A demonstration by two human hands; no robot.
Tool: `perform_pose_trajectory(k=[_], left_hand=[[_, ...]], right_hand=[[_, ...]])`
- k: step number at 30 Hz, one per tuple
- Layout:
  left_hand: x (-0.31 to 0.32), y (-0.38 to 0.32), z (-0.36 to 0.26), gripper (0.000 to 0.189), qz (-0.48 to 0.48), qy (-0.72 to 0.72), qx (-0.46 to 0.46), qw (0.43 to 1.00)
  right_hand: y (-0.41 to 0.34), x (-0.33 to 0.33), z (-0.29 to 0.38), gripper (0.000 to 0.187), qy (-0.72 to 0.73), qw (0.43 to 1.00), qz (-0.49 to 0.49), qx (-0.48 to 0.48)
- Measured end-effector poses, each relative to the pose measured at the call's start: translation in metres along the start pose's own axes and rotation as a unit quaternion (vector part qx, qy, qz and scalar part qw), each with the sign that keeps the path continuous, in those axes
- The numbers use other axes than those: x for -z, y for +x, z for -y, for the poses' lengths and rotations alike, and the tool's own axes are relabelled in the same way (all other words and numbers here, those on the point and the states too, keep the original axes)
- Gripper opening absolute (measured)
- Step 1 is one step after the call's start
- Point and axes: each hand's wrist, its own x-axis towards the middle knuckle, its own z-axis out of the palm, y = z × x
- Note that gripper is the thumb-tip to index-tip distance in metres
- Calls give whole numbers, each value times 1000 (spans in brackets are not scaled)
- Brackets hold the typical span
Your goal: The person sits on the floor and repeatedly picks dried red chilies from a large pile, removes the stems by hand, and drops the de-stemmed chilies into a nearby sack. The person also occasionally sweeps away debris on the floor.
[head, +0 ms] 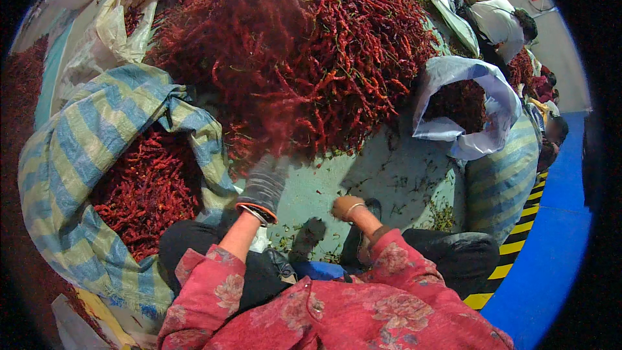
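A large heap of dried red chili peppers (340, 58) fills the floor before me. My left hand (265, 182), in a dark grey knit glove with an orange-edged cuff, is at the heap's near edge. Its fingers are blurred among the peppers, so any grip is hidden. My right hand (346, 207) is bare and curled above the pale green floor (311, 189), between my knees. Whether something small is inside it cannot be seen. To my left, a blue-and-cream striped woven sack (73, 150) gapes around more red peppers (150, 194).
At right stands another striped sack (500, 184) with a white plastic liner (495, 82) holding dark contents. Green stem scraps (441, 216) litter the floor. A white sack (121, 24) stands at back left. Several people sit along the right, near yellow-and-black edging (515, 238) and blue flooring (554, 253).
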Motion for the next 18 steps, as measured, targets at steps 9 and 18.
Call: perform_pose_trajectory(k=[9,18], left_hand=[[43,29,-57,19,156,-377,422,810],[30,31,-53,42,273,-45,191,942]], right_hand=[[51,189,35,32,150,904,-397,-55],[19,141,-1,37,331,884,-327,55]])
